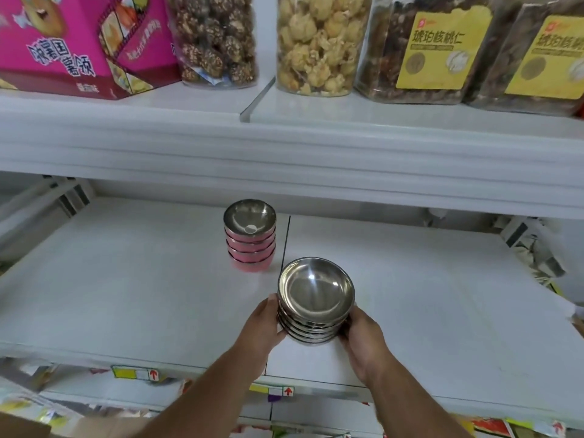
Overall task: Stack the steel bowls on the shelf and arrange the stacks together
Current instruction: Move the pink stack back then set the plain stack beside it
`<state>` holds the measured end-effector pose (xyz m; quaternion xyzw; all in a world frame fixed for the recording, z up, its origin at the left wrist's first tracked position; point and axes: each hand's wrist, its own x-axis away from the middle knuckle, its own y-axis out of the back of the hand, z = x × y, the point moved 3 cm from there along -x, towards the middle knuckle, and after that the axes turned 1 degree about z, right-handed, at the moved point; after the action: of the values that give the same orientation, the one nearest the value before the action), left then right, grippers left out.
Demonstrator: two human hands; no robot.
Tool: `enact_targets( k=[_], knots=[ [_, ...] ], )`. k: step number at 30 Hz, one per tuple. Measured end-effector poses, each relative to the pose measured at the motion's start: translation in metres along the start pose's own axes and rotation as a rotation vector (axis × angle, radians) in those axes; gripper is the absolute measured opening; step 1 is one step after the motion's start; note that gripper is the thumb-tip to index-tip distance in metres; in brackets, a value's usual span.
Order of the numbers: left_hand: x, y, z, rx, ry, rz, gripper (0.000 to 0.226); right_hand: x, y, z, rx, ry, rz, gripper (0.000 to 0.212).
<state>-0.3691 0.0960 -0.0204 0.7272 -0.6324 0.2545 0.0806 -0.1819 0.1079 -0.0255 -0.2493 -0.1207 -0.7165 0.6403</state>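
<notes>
A stack of several plain steel bowls (pixel 316 295) sits near the front of the white shelf (pixel 126 295), held between both hands. My left hand (pixel 264 325) presses its left side and my right hand (pixel 363 338) cups its right side. Behind it and slightly left stands a second stack (pixel 250 237) of several bowls with pink outsides and steel insides, a short gap apart from the held stack. Whether the held stack rests on the shelf or hovers just above it I cannot tell.
A seam (pixel 286 241) runs down the shelf between the two stacks. Above, an upper shelf carries a pink box (pixel 72 42), two clear jars of snacks (pixel 218 39) and packaged walnuts (pixel 442 49). Price tags (pixel 139 373) line the front edge.
</notes>
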Motion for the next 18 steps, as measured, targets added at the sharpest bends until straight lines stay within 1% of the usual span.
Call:
enact_targets(
  k=[6, 10, 12, 13, 17, 18],
  knots=[
    [-0.003, 0.007, 0.01, -0.028, -0.064, 0.043, 0.036, 0.004, 0.002, -0.002, 0.049, 0.024, 0.017, 0.036],
    [0.002, 0.013, 0.022, -0.108, -0.151, 0.003, 0.035, 0.007, 0.012, -0.014, 0.162, 0.077, -0.099, 0.042],
    [0.01, 0.014, 0.027, -0.131, -0.19, 0.002, 0.034, 0.016, 0.015, -0.023, 0.174, 0.087, -0.152, 0.036],
    [0.012, 0.014, 0.029, -0.14, -0.198, 0.006, 0.035, 0.02, 0.015, -0.026, 0.178, 0.088, -0.153, 0.04],
    [0.018, 0.015, 0.033, -0.169, -0.188, 0.028, 0.035, 0.034, 0.008, -0.029, 0.221, 0.123, -0.079, 0.031],
    [0.018, 0.014, 0.033, -0.165, -0.188, 0.03, 0.034, 0.035, 0.007, -0.03, 0.217, 0.115, -0.064, 0.035]
  ],
)
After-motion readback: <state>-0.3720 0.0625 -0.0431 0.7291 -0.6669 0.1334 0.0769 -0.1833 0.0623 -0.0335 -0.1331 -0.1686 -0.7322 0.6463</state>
